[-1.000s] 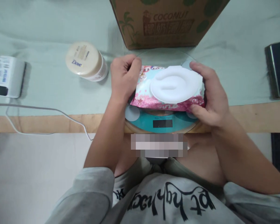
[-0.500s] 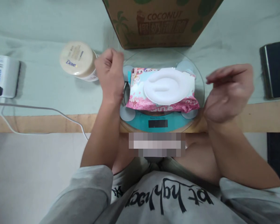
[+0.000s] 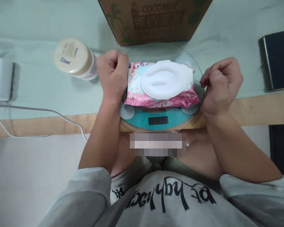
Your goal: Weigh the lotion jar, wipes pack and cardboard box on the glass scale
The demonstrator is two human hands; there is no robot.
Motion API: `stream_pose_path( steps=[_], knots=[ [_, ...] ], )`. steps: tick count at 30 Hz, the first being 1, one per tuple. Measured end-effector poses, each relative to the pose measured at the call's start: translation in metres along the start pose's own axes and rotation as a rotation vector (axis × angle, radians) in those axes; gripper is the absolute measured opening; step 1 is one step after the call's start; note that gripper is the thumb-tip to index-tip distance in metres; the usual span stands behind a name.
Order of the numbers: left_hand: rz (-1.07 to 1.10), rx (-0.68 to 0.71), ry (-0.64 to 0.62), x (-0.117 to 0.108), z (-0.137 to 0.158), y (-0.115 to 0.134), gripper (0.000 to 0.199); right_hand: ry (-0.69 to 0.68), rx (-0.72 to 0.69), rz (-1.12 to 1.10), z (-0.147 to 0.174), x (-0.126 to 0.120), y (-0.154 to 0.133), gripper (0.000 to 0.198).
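A pack of wet wipes with a white plastic lid, pink and light blue, lies flat on a round glass scale. The scale's turquoise front strip carries a dark display. My left hand is a loose fist against the pack's left end, resting at the scale's left side; nothing shows in it. On the other side, my right hand is curled closed with the thumb over the fingers. It sits near the scale's right rim, a small gap from the pack, and no object shows in it.
Behind the scale stands a cardboard coconut box. A Dove jar is left of my left hand. Farther left are a white device and a white cable. A dark box-shaped object lies at the right, above the wooden table edge.
My right hand has moved left toward the scale, and its fingers have curled in. My left hand stays a fist, now closer against the pack. The whole view has shifted slightly.
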State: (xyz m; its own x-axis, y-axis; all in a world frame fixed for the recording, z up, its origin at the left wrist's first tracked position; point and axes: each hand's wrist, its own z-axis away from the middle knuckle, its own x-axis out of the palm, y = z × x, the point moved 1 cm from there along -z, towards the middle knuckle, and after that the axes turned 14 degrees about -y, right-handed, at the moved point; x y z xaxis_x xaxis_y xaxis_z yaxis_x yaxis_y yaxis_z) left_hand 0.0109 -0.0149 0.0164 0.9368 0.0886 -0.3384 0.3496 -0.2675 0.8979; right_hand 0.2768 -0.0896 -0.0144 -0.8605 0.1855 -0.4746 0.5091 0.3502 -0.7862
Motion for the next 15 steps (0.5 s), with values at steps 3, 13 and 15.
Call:
stream_pose_path(
  steps=[3, 13, 15],
  knots=[
    [-0.026, -0.002, -0.032, 0.002, -0.002, 0.001, 0.071, -0.133, -0.084, -0.041, -0.002, -0.003, -0.015, 0.061],
    [-0.056, -0.009, -0.058, 0.004, 0.000, 0.003, 0.063, -0.509, -0.180, 0.064, -0.010, 0.008, -0.027, 0.098],
    [-0.059, -0.003, -0.067, 0.003, 0.001, 0.004, 0.060, -0.491, -0.128, 0.185, -0.010, 0.006, -0.034, 0.090]
  ],
)
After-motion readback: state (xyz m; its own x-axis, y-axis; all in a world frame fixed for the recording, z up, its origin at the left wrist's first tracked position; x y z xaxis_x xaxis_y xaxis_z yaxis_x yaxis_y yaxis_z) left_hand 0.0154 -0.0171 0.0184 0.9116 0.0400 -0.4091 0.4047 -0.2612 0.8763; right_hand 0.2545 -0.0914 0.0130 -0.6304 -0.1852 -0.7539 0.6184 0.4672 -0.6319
